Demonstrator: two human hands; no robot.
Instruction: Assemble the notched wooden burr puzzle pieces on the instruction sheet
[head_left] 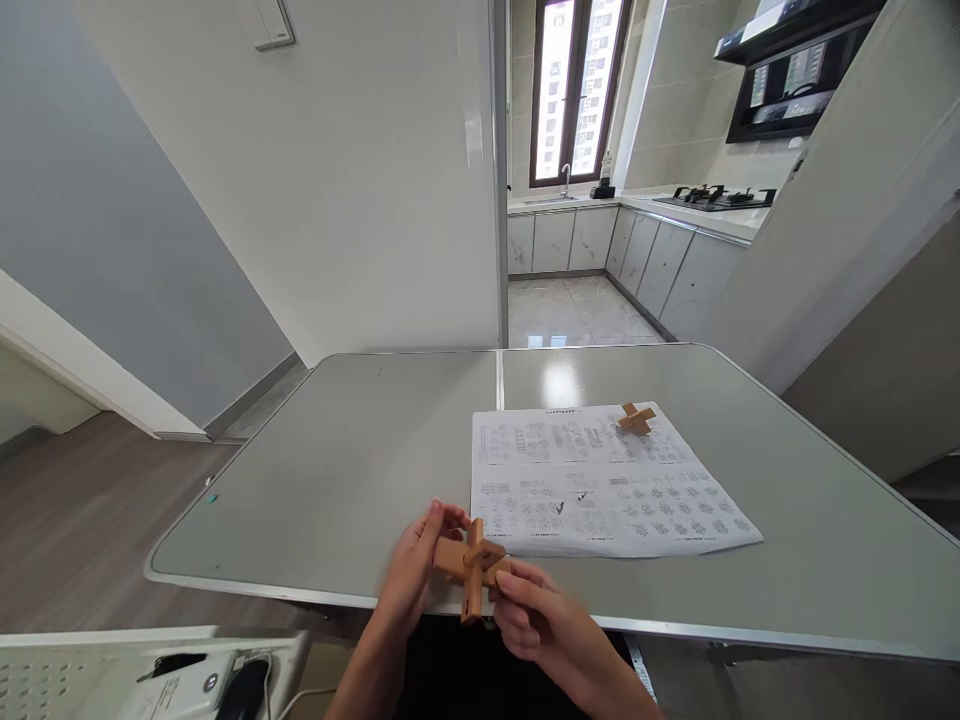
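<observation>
i see the fingers [431, 525] of the left hand [412, 566] and the right hand [538, 615] holding opposite sides of one wooden assembly [473, 575], beside the near left corner of the printed sheet [525, 540]. a wooden cross [636, 420] lies on this sheet, near its far right corner. the bench [337, 470] is under the sheet.

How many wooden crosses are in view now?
2: a held wooden cross between the left hand and right hand, and a second wooden cross on the printed sheet, near its far right corner.
</observation>
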